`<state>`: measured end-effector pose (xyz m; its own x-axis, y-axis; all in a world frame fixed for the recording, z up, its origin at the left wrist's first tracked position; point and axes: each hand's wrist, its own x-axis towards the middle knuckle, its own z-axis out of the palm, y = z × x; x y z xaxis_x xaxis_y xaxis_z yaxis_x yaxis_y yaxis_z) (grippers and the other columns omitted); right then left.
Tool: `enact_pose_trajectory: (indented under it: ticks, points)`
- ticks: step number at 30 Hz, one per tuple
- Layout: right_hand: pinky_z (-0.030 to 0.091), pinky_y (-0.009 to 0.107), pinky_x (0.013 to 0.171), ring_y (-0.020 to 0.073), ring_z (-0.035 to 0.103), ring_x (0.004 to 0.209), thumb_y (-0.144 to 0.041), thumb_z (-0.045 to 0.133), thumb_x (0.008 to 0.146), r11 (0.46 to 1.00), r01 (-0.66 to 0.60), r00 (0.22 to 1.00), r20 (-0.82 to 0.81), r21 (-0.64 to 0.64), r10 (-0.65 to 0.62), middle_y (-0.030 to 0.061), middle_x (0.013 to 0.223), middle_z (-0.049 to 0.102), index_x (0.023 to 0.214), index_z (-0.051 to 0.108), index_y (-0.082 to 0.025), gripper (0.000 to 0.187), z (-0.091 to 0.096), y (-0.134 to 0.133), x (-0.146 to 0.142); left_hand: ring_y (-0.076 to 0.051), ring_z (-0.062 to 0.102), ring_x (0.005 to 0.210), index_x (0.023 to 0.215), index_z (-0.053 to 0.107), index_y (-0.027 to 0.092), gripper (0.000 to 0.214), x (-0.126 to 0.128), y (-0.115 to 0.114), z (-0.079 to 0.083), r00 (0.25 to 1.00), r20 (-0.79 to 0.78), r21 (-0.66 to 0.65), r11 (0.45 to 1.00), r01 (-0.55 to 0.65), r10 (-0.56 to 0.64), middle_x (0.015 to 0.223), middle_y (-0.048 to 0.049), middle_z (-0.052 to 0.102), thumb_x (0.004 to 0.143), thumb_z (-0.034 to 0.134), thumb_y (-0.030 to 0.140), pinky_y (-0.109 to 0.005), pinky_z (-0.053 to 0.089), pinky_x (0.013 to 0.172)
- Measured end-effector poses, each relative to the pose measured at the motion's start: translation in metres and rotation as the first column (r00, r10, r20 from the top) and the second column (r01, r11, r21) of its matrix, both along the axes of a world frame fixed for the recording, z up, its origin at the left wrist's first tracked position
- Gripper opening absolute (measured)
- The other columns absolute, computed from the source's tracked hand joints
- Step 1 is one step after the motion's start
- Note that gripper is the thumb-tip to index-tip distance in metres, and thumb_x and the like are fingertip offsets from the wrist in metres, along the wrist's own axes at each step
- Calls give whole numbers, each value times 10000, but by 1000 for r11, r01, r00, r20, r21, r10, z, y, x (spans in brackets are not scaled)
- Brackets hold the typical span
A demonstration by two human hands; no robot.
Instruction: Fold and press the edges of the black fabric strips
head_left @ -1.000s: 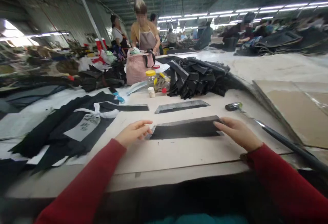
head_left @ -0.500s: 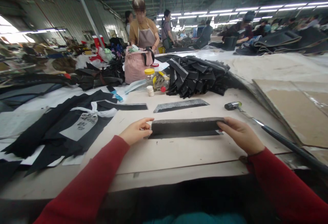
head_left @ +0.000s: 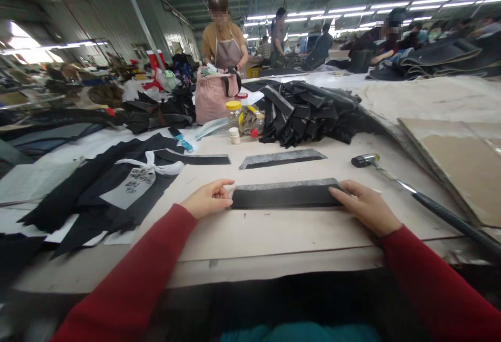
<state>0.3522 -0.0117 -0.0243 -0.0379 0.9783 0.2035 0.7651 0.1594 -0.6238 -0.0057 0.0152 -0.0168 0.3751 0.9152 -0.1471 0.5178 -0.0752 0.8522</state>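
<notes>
The head view looks from close to the table [head_left: 274, 232], above its near edge; it faces forward, tilted down.

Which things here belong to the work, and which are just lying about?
Apparently in the work:
black fabric strip with a grey edge, left hand and right hand at its ends
similar black-and-grey strip lying beyond it
heap of black strips

Apparently just lying about:
soft pink bag with black handle
clear jar with yellow lid

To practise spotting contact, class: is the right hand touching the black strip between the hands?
Touching. The head view shows the right hand with its thumb over the black strip's right end.
</notes>
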Motion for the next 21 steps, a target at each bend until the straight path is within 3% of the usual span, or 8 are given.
enact_pose_trajectory:
  ticks: [9,21]
  points:
    - [382,271,703,175,532,795,-418,441,756,999,-33,999,15,-3,34,18,835,599,817,573,-192,268,-2,3,1,-91,439,600,1168,366,106,613,1,4,-5,999,-36,-24,999,22,-23,683,37,480,624,579,289,-227,331,564]
    - [398,269,630,180,550,729,-440,424,757,999,-29,998,55,-16,29,17,770,609,780,571,-196,286,-3,5,2,-99,452,610,1156,373,118,616,7,3,-1,999,-49,-68,998,5,-8,675,41,466,603,586,289,-231,343,571]
